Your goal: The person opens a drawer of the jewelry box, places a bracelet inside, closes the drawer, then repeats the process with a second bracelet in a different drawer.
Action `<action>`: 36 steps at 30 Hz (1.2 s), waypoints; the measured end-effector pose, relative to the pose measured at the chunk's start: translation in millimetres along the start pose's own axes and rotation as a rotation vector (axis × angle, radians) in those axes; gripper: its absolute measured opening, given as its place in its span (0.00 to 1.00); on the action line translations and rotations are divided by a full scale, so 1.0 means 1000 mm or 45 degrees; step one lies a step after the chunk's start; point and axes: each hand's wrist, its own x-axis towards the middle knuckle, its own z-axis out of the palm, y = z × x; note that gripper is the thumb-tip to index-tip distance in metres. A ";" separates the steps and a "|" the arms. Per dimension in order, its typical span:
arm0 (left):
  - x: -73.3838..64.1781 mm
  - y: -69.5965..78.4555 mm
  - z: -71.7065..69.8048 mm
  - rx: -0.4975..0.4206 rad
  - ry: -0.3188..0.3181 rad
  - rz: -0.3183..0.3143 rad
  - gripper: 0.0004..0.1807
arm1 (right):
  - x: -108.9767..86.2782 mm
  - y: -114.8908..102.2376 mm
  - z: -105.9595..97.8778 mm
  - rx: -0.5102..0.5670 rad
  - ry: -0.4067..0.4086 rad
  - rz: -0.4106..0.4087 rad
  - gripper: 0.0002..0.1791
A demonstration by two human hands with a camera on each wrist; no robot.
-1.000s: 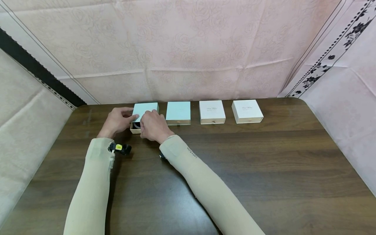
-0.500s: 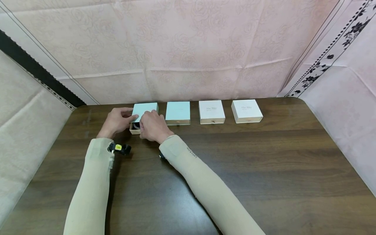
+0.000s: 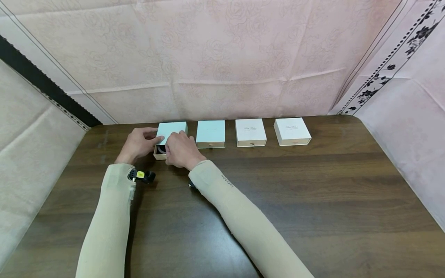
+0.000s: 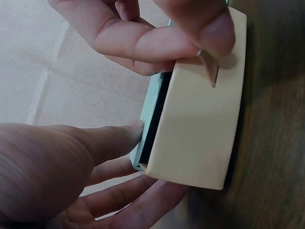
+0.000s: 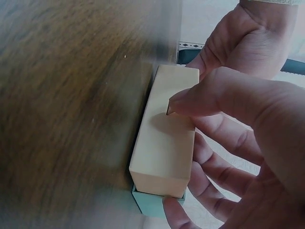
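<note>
A brown wood-grain surface point(image 3: 278, 200) meets pale rose-patterned cloth point(image 3: 222, 58), with a row of boxes near its back edge: two white boxes point(image 3: 251, 130), a closed teal box point(image 3: 210, 131) and, leftmost, the half-open teal box point(image 3: 172, 127). The left hand point(image 3: 138, 143) wraps its grip round that last one, while the right hand point(image 3: 182, 148) pinches the tab point(image 4: 208, 69) on its cream drawer point(image 4: 190, 133). The drawer sits slightly further out than half a second ago.

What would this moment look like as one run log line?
left grip: holds leftmost teal box; right grip: pinches pull tab; drawer: partly out; second teal box: closed; white boxes: closed
</note>
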 end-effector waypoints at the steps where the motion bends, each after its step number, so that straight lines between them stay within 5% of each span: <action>1: 0.000 0.000 0.000 -0.001 0.000 0.001 0.33 | 0.000 0.000 0.000 0.000 -0.003 0.001 0.17; 36: -0.001 0.000 0.000 0.004 -0.002 -0.003 0.34 | -0.002 -0.002 -0.001 0.016 -0.014 -0.009 0.18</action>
